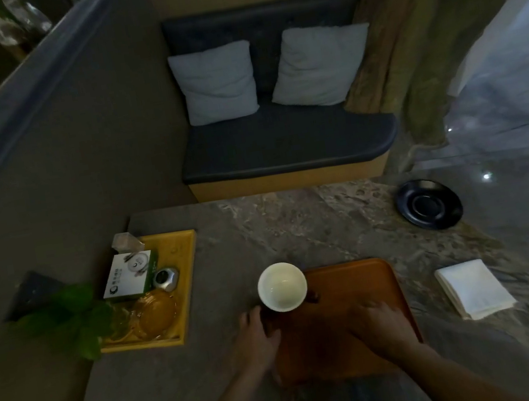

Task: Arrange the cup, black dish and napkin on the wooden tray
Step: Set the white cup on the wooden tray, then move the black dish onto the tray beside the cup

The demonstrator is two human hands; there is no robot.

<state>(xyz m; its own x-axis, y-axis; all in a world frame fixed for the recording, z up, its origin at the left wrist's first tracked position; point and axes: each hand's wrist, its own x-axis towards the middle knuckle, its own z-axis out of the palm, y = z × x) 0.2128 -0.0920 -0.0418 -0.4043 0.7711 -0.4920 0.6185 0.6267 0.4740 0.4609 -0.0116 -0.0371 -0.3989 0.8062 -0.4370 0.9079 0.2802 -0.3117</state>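
Note:
The brown wooden tray [350, 294] lies on the stone table in front of me. A white cup [282, 286] stands upright at its far left corner, empty inside. My left hand [256, 338] rests at the tray's left edge just below the cup, fingers loosely apart and holding nothing. My right hand [381, 324] lies palm down on the tray's right half with its fingers spread. The black dish [429, 204] sits on the table far to the right, off the tray. The folded white napkin [473, 288] lies on the table right of the tray.
A yellow tray [186, 257] at the left holds a small box, a glass ashtray and a metal bell, with a green plant [70, 317] beside it. A dark bench with two pillows stands beyond the table's far edge.

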